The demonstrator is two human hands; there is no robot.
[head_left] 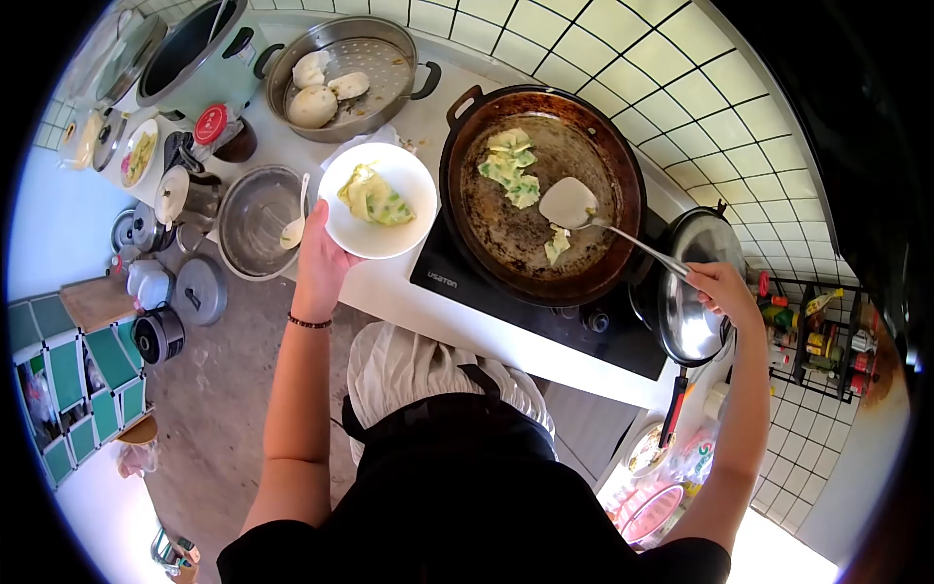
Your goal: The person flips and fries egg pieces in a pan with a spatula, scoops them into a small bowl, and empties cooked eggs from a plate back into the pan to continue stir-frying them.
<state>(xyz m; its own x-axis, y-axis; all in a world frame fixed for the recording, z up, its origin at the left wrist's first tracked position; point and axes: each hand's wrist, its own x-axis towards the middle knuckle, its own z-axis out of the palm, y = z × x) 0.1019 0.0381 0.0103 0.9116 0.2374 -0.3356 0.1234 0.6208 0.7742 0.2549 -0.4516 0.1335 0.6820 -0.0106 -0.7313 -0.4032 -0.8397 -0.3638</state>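
My left hand (326, 251) grips the rim of a white bowl (338, 216) beside the pan. In the bowl lies a folded piece of pale yellow egg pancake (375, 200) with green bits. My right hand (720, 292) is closed around the handle of a metal spatula (569, 202), whose blade rests in a wide dark frying pan (506, 248). Left of the blade sits a larger torn piece of egg pancake (511, 167). A small scrap (556, 245) lies just below the blade. The pan stands on a black induction cooker (457, 277).
Behind the bowl stands a steamer tray (389, 73) with pale buns (313, 105). A metal basin (255, 224) with a white spoon (294, 230) is at the left. A lidded pot (696, 282) stands close to my right hand. Tiled wall (671, 88) bounds the back.
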